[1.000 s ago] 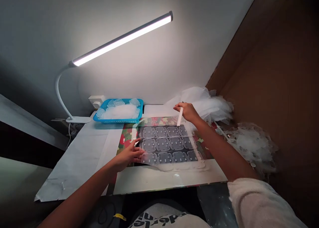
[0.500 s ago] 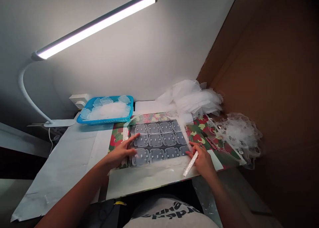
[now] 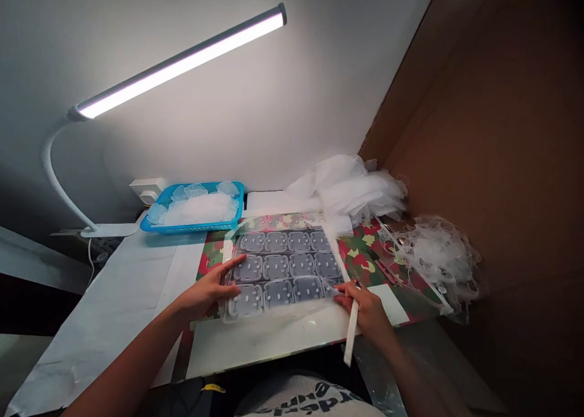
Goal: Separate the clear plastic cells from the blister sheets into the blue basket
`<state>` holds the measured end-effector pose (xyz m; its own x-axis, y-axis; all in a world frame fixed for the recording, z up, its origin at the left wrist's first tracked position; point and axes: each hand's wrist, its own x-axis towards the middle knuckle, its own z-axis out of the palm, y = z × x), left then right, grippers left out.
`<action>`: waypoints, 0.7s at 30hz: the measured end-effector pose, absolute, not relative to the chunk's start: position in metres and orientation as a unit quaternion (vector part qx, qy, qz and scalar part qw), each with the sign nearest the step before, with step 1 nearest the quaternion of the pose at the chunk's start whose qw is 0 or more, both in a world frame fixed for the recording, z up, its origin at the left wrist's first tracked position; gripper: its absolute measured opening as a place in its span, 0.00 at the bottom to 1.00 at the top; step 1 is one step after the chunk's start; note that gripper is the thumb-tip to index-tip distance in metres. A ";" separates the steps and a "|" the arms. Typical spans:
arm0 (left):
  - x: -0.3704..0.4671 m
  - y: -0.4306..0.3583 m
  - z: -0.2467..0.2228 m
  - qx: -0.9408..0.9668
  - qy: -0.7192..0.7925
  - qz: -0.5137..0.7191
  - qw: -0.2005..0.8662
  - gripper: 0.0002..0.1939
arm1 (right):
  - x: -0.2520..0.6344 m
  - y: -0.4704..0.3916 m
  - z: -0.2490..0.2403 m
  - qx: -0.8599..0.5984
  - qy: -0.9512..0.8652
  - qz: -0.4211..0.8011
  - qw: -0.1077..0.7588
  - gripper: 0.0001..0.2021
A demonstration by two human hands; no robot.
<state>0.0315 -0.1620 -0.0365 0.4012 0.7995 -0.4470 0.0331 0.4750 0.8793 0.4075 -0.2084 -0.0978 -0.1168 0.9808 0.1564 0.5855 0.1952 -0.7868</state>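
A clear sheet [image 3: 275, 266] bearing rows of rounded square shapes lies over a dark panel on the camouflage-patterned board [image 3: 360, 251]. At its left edge rests my left hand [image 3: 207, 290], thumb and forefinger spread apart, with nothing gripped. My right hand [image 3: 362, 307] is at the sheet's lower right corner, pinching the sheet's edge between thumb and finger. That same hand also holds a thin white stick [image 3: 351, 335], which points down toward the board's front edge.
A blue basket [image 3: 191, 227] of white translucent pieces stands at the back left. White mesh fabric [image 3: 356, 189] is heaped at the back, tangled clear trimmings [image 3: 438, 259] at the right. A red cutter [image 3: 382, 266] lies on the board. A lamp [image 3: 182, 67] hangs above.
The sheet's near part has shifted left and toward me. My left hand has moved slightly left; my right hand has come nearer, with the stick turned more upright in view.
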 end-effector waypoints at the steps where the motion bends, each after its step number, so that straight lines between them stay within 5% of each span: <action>1: 0.027 -0.164 -0.033 0.450 0.480 0.257 0.708 0.46 | 0.407 -0.211 -0.093 -0.563 -0.689 0.310 0.334 0.09; 6: -0.013 -0.180 -0.022 0.567 0.532 0.167 0.606 0.37 | 0.407 -0.239 -0.054 -0.462 -0.655 0.563 0.202 0.17; 10: -0.019 -0.180 -0.023 0.676 0.609 0.127 0.394 0.33 | 0.407 -0.243 -0.038 -0.360 -0.583 0.707 0.174 0.21; 15: 0.067 -0.150 -0.042 0.822 0.513 0.154 0.194 0.23 | 0.411 -0.188 -0.051 -0.388 -0.576 0.615 0.374 0.31; 18: 0.129 -0.126 -0.064 0.893 0.395 0.142 0.164 0.24 | 0.409 -0.142 -0.063 -0.451 -0.602 0.533 0.388 0.33; 21: 0.160 -0.110 -0.086 0.912 0.360 0.150 0.130 0.27 | 0.404 -0.109 -0.074 -0.509 -0.643 0.435 0.371 0.26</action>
